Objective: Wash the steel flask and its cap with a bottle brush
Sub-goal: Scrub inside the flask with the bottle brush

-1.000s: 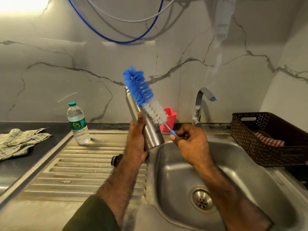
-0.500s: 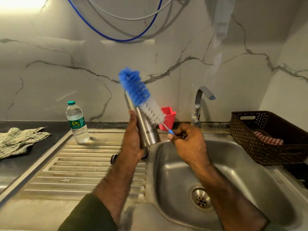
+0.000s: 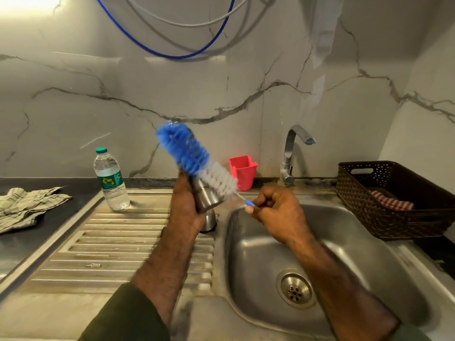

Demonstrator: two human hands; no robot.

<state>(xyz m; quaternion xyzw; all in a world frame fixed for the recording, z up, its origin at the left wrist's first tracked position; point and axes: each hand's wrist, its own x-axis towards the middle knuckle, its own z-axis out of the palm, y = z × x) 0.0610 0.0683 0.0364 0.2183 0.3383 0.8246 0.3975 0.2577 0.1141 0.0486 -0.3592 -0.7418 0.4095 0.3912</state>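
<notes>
Against smooth steel flask [image 3: 208, 199], bristly brush [image 3: 194, 157]

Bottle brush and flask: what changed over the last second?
The bottle brush slid down along the outside of the steel flask, its bristles now covering more of the body. The left hand still grips the flask; the right hand still pinches the brush handle. No grip was taken or released. The water bottle, red cup and tap did not visibly move.
</notes>
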